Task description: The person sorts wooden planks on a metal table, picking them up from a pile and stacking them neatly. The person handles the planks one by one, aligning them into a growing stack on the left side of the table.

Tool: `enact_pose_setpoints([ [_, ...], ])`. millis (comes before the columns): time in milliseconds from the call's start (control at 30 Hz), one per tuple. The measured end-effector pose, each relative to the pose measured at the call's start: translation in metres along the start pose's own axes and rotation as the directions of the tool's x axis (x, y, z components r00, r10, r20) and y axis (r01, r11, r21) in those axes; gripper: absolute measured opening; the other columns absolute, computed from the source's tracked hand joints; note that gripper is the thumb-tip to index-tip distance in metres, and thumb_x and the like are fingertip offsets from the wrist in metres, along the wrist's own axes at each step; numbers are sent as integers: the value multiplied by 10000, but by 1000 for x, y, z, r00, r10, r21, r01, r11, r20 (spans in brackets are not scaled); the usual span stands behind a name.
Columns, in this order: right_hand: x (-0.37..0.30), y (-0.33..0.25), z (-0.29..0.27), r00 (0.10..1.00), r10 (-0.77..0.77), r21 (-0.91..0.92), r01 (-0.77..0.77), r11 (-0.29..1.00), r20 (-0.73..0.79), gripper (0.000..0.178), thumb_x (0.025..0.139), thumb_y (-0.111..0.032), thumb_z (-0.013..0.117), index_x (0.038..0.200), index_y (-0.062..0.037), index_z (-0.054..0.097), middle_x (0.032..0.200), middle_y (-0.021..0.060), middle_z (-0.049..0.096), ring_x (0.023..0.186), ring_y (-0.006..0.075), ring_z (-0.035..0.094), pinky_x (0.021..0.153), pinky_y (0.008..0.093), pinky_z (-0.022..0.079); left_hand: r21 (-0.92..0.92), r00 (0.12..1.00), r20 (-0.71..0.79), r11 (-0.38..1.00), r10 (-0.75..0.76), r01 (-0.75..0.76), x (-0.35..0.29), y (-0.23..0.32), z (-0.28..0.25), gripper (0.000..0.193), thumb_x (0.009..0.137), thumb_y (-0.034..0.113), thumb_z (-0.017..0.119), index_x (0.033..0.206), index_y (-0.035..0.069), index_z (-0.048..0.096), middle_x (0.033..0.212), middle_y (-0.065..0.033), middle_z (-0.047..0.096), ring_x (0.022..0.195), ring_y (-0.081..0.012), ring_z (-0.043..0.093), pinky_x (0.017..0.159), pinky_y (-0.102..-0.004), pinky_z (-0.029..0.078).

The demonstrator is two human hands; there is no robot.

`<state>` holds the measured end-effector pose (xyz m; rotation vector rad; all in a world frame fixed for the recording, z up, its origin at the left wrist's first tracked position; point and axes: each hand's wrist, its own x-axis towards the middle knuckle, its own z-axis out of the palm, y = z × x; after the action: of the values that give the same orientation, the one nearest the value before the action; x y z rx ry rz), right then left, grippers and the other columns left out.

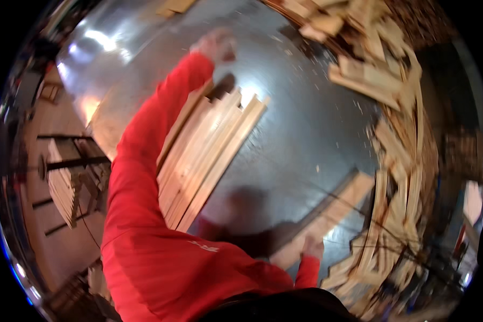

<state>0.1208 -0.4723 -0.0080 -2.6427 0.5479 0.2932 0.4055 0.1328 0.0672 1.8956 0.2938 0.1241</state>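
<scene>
My left arm, in a red sleeve, reaches forward across a shiny metal table (295, 129). Its hand (216, 45) is smeared by motion above the surface, past the far ends of several pale wooden strips (201, 155) lying side by side. Whether its fingers hold anything cannot be made out. Close to my body on the right, my right hand (313, 246) grips a flat wooden board (342, 208) along its edge. That board slants away to the right, with a dark shadow along its left side.
A heap of loose wood pieces (371, 78) runs along the table's right side. On the left, boards (64, 188) sit stacked on a rack with dark metal arms (80, 162). Small wood pieces (176, 6) lie at the far edge; chips dot the metal.
</scene>
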Motion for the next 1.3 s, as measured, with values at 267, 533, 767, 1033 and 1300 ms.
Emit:
enact_pose_setpoints([
  [267,15,-92,-39,570,-589,584,222,781,573,621,899,-444,578,1351,-38,445,1055,166,622,938,307,599,864,373,480,-333,624,679,596,-386,731,-315,-8,309,781,775,227,664,1406,-45,293,998,-129,567,794,-185,585,680,-321,520],
  [533,195,199,-197,943,-2,-237,-82,968,-334,924,775,-502,695,1450,-7,304,1433,230,415,1319,371,410,1097,390,340,487,994,23,869,-105,80,-418,-47,210,333,895,155,583,1195,12,592,1084,-132,664,957,-217,634,831,-343,518],
  [767,273,314,-185,904,412,420,-331,845,-117,922,818,-618,614,1451,-26,300,1445,214,408,1282,374,447,1011,429,420,915,894,-397,159,208,370,-401,-29,170,679,897,252,593,1481,95,283,1402,-231,432,1242,-391,475,1017,-439,429],
  [1033,265,280,-141,756,557,573,302,-762,343,699,859,-547,624,1371,-115,423,1420,105,441,1256,276,470,1008,503,435,178,582,628,632,517,-754,-148,275,691,673,907,421,589,1400,-5,416,1340,-211,535,1287,-284,490,1048,-344,399],
  [1300,314,278,-113,923,354,577,206,-790,154,600,837,-341,731,1349,-178,462,1295,68,534,1170,238,514,944,470,473,-13,369,889,822,270,-569,-85,238,891,836,728,653,672,1222,-16,585,990,-132,691,762,-284,672,651,-410,542],
])
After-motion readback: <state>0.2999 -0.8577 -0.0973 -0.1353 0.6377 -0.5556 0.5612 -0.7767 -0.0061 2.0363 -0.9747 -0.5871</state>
